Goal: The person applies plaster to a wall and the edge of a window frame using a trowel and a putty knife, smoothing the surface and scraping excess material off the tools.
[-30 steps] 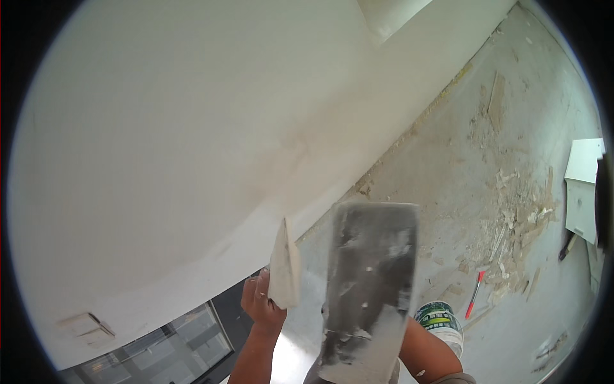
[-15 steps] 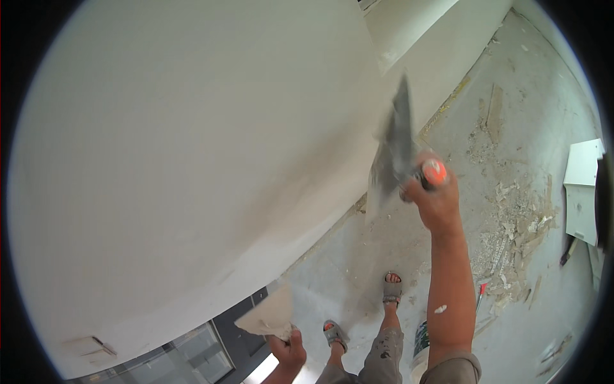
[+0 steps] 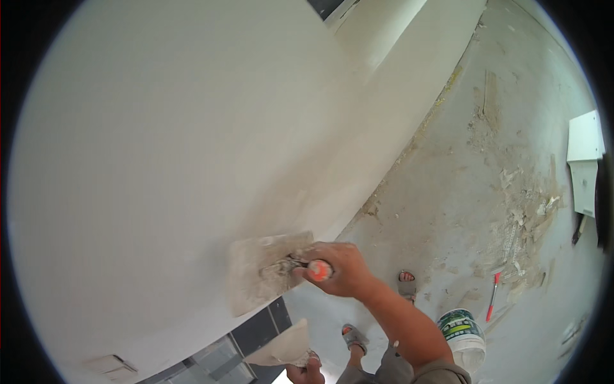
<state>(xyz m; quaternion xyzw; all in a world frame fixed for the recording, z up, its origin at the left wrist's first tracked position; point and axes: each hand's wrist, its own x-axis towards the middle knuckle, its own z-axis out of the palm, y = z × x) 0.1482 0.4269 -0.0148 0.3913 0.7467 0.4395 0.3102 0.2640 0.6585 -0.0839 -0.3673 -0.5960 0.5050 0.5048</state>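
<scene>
My right hand (image 3: 339,269) is closed round the orange-ended handle (image 3: 320,271) of a wide, plaster-smeared trowel (image 3: 256,281), whose blade lies on or very close to the lower part of the white wall (image 3: 160,147). Below it, my left hand (image 3: 304,370) grips a putty knife (image 3: 284,345) with a cream-coated triangular blade, mostly hiding its handle. A soft shadow and paler streaks show on the wall above the trowel.
A white bucket (image 3: 468,355) stands by my sandalled feet (image 3: 354,336). A red-handled tool (image 3: 494,294) lies on the dusty floor (image 3: 422,224) among scraps. White boards (image 3: 582,176) sit at the far right. A dark tiled patch (image 3: 252,336) shows below the wall.
My right hand has swung down and left from high beside the wall, turning the trowel flat toward the wall. My left hand has moved slightly down and right with the putty knife.
</scene>
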